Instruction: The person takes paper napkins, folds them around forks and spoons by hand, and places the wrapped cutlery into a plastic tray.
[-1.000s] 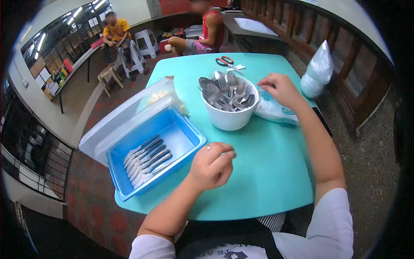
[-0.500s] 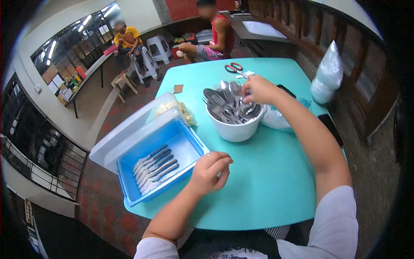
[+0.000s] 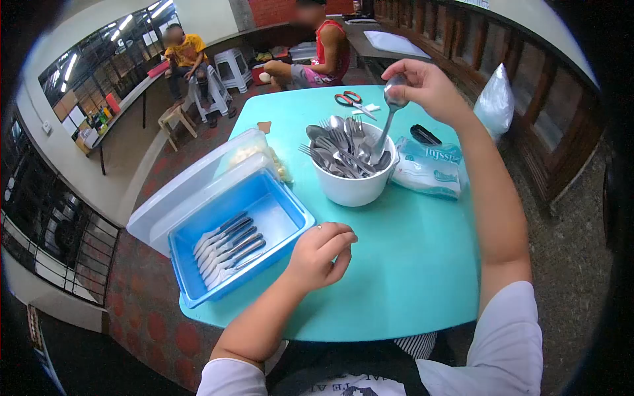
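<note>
My right hand (image 3: 429,89) pinches a spoon (image 3: 396,92) by its bowl above a white tub (image 3: 350,193). The spoon's handle slants down to the tub's right side, its end among the cutlery. Forks and spoons (image 3: 345,148) fill the tub in a loose heap. Curled over the table near the blue container's right corner, my left hand (image 3: 322,254) is closed, with nothing visible in it. In the blue container (image 3: 274,204) lie several dark-handled utensils (image 3: 231,244) in a row, their other ends wrapped in white.
A translucent lid (image 3: 191,181) leans along the container's far side, by a bag of pale pieces (image 3: 281,168). Red-handled scissors (image 3: 353,102), a tissue pack (image 3: 429,171) and a black object (image 3: 424,134) lie on the turquoise table (image 3: 403,277). Two people sit beyond.
My right hand has risen from the heap, drawing the spoon upward. My left hand stays almost still. The view has shifted slightly, and the tissue pack is now uncovered.
</note>
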`<state>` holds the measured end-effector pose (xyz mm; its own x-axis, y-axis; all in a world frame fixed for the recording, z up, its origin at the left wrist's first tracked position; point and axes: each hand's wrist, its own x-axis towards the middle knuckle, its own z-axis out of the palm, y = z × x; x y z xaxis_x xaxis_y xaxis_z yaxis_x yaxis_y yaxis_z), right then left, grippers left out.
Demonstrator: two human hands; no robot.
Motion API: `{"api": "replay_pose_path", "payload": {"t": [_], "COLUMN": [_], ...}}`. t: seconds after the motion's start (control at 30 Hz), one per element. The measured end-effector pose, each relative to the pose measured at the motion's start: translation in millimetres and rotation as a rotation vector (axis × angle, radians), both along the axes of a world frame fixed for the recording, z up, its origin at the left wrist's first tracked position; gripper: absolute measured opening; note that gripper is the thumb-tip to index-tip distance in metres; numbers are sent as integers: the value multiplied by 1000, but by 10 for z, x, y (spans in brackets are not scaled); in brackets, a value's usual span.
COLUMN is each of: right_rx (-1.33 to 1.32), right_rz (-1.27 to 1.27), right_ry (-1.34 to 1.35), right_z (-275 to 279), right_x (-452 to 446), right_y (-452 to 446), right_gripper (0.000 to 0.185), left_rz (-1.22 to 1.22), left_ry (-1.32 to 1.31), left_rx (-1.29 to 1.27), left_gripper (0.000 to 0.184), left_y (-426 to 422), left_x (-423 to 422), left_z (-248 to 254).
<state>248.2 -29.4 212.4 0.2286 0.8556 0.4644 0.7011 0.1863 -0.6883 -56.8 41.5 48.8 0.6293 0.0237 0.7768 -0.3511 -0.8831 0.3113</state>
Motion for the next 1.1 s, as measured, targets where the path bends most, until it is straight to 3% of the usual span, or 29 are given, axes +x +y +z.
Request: {"api": "replay_pose_path", "payload": {"t": [0.07, 0.17, 0.23, 0.3, 0.5, 0.53, 0.63, 0.7, 0.73, 0.8, 0.9, 1.0, 1.1], "right_rx": [-34, 57, 86, -49, -398, -415, -249, 0, -61, -104, -146, -216, -512], "right_rz": [-175, -213, -190, -238, -336, -251, -352, -384, -446, -621, -620, -425, -462], "right_ry": [-120, -446, -388, -541, -634, -502, -373, -271, -102, -169, -192, -191, -271], "right_z": [100, 33, -239, -366, -675, -698, -628, -686, -613, -656, -904, -1160, -1114], "right_x": [-233, -673, -800, -976, -1292, -1266, -1144, -674, -491, 80, 605, 782, 674], "right_y": [-50, 28, 249, 362, 700, 689, 453, 294, 129, -107, -498, -591, -562], "right_gripper": [20, 19, 20, 21, 22, 25, 32, 33, 25, 21, 19, 19, 17], "left_rz": [-26, -24, -47, -45, 3, 13, -13, 0, -26, 0, -31, -31, -23], "left_ry": [-2, -28, -38, -23, -33, -36, -40, -33, -33, -31, -42, -10, -3], "left_rx": [-7, 10, 10, 2, 3, 17, 49, 56, 43, 65, 87, 85, 72], "left_gripper": [27, 27, 27, 26, 26, 26, 25, 25, 26, 26, 25, 26, 24], "left_y": [-23, 3, -31, -57, -35, -46, -88, -89, -94, -89, -141, -121, -102], "left_x": [21, -11, 6, 9, -29, -22, 27, -39, -45, -99, -14, -29, -16], "left_z": [-16, -5, 3, 11, 54, 60, 69, 89, 119, 119, 123, 114, 109]}}
